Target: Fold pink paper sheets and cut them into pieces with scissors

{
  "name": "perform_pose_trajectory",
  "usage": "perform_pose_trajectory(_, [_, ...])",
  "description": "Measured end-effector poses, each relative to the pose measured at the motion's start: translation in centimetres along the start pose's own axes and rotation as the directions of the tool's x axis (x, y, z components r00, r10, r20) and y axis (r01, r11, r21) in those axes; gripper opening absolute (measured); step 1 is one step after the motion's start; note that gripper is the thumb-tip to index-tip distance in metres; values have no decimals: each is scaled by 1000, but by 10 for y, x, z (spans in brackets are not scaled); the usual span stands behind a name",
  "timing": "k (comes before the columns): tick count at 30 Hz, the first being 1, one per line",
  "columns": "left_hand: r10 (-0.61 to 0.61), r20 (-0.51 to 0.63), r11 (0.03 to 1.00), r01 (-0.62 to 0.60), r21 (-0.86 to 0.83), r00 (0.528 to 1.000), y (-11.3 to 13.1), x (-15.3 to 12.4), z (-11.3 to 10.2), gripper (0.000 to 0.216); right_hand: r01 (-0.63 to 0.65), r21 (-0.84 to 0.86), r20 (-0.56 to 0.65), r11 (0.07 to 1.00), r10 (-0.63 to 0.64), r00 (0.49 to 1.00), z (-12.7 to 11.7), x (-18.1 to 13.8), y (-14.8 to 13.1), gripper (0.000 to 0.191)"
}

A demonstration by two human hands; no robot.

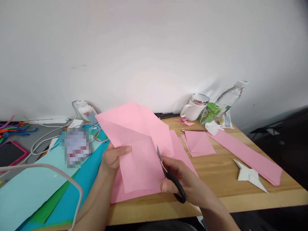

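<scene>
Wood, pale and grained, makes up the worktop point(216, 173), which fills the lower half of the view under a plain white wall. Light blue paper point(29, 186) covers its eight o'clock corner, with a darker blue sheet point(81, 183) and a green sheet point(50, 205) lying over each other beside it. The pink sheet point(139, 144) is held up off the worktop at the middle, tilted, with a crease running across it; more pink paper lies flat beneath it. Long pink strips point(247, 155) lie stacked at three to four o'clock, running toward the near right corner. The left hand point(112, 157) pinches the sheet's left edge, thumb on top and fingers hidden behind. The right hand point(185, 183) is closed around the scissors point(172, 179), fingers through the black handles, the blades pointing to twelve o'clock against the sheet's right edge; how far the blades are parted cannot be told. Folded pink squares point(198, 142) lie at two o'clock of the sheet. A clear water bottle point(228, 98) leans at the wall at two o'clock, with a green carton point(209, 113) and a white mug point(194, 107) just beside it. A folded white paper shape point(250, 176) rests at four o'clock, next to the strips. White cables point(45, 138) trail at nine o'clock.
</scene>
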State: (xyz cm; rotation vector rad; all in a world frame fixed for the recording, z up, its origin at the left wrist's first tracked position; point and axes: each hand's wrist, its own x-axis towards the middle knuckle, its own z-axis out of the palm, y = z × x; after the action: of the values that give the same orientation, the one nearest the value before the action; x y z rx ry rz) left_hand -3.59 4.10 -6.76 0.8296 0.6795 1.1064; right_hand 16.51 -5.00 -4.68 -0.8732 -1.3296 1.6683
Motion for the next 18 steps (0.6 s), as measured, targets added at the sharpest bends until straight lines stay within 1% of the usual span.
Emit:
perform_pose_trajectory(6, [19,16,999,-19,-30,1000,-2,0,7,74,-14,-14,-6,1000,14,1000,-1,1,-1,44])
perform_pose_trajectory(10, [11,2,1000,-11,-5,1000,-1,-1,5,74,20,-23,10,1000,-20,1000,0,-1,-3,44])
perform_pose_trajectory(15, [8,27,999,-7,-35,1000,-1,1,6,73,7,-16,-9,1000,-7,1000,-2,-1,-2,36])
perform_pose_trajectory(18, [-14,60,998,18,-55,998,-2,1,8,71,6,-16,-28,1000,-7,1000,-2,1,-1,35])
